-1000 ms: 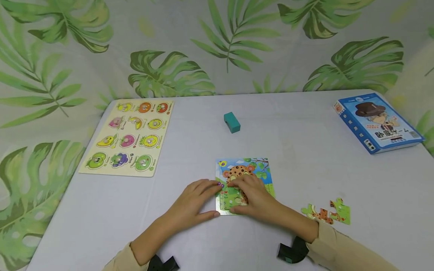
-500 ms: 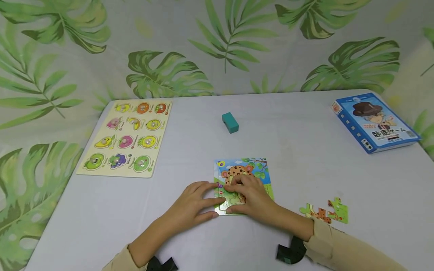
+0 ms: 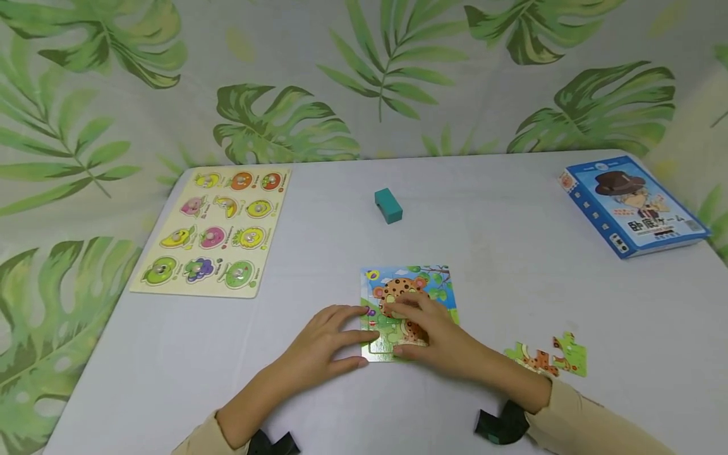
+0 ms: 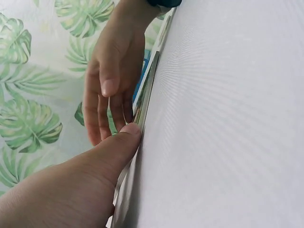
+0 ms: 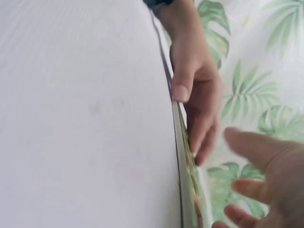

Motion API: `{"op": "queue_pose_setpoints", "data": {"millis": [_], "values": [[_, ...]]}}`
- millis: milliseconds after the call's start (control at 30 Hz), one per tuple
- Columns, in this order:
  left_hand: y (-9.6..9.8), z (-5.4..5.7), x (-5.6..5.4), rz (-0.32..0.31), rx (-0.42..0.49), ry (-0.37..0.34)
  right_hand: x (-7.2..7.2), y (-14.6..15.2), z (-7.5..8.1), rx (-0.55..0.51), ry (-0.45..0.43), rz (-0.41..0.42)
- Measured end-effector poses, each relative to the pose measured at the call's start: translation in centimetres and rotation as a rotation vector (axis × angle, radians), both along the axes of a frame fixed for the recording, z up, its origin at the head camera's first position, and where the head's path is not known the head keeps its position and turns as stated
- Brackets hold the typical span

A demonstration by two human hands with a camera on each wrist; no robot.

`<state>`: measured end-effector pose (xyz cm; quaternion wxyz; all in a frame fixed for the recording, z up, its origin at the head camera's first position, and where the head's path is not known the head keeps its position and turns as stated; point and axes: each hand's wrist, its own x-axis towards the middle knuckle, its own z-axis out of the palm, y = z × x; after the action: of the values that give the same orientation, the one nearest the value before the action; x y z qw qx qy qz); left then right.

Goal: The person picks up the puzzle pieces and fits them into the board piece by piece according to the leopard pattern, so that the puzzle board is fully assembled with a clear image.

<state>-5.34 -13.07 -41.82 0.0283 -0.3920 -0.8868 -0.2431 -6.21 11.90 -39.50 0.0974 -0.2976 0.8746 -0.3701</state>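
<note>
A jigsaw puzzle (image 3: 382, 343) of a spotted leopard lies in the middle of the white table. My left hand (image 3: 321, 341) rests at its left side, fingertips on the picture and thumb at the lower left corner. Above the puzzle's lower right part is my right hand (image 3: 446, 328), fingers spread and loosely bent, nothing between them. The right wrist view shows these right fingers (image 5: 254, 147) raised off the board edge. Two loose jigsaw pieces, a leopard piece (image 3: 537, 360) and a green piece (image 3: 573, 355), lie to the right, the former partly behind my right forearm.
A fruit peg board (image 3: 267, 237) lies at the back left. A teal block (image 3: 389, 206) stands behind the puzzle. At the back right there is a blue game box (image 3: 637, 205). Leaf-print cloth (image 3: 398, 76) hangs behind the table.
My right hand has lifted off the puzzle's lower left area and shifted slightly right, its fingers spreading. A finger of my left hand has stretched onto the puzzle's lower left part.
</note>
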Motion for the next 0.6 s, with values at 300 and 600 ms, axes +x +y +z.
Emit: {"op": "queue_pose_setpoints", "data": {"millis": [300,600], "values": [[0.2,0.1,0.0,0.013,-0.006,-0.026,1.4,4.6,3.1,-0.119,0.06,-0.125],[0.1,0.0,0.1,0.024,-0.015,-0.042,4.4,9.8,4.0,-0.067,0.152,-0.339]]}}
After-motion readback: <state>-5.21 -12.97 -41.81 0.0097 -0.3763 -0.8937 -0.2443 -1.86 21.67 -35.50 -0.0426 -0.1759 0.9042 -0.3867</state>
